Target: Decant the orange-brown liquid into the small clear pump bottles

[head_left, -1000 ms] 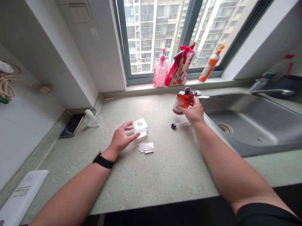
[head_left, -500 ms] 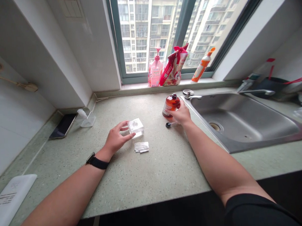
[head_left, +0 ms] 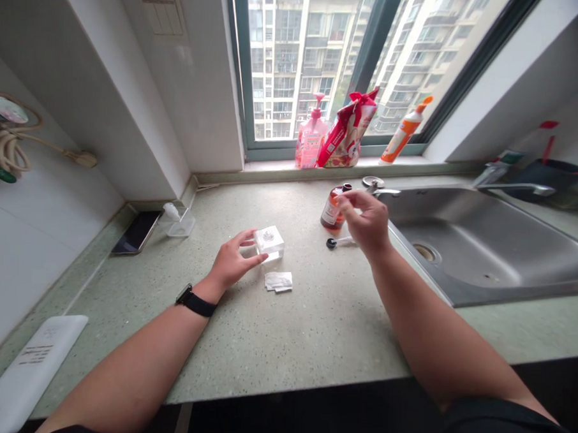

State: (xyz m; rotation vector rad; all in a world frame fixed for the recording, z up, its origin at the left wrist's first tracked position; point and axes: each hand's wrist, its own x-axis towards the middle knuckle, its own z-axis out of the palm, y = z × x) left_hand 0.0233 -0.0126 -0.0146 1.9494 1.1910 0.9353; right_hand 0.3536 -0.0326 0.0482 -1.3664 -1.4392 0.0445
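My left hand (head_left: 233, 260) has its thumb and fingers around the sides of a small clear square box (head_left: 270, 244) with a round mark on top. Folded white tissue (head_left: 278, 281) lies just in front of the box. My right hand (head_left: 367, 224) is raised with thumb and fingertips drawn together; whatever may be between them is too small to make out. Partly behind it stands an uncapped amber bottle (head_left: 331, 209) with a pale label. A black-capped dropper (head_left: 331, 243) lies on the counter below the bottle, its far end hidden by my right hand.
A steel sink (head_left: 482, 246) with a faucet is on the right. A phone (head_left: 136, 233) and a clear holder (head_left: 181, 224) are at the back left. A white flat device (head_left: 41, 361) lies front left. A pink pump bottle (head_left: 310, 139), red bag (head_left: 350, 131) and orange bottle (head_left: 403, 135) line the sill.
My right hand has let go of the amber bottle and lifted up and to the right, fingers now pinched. My left hand stays on the box. The view has shifted slightly left.
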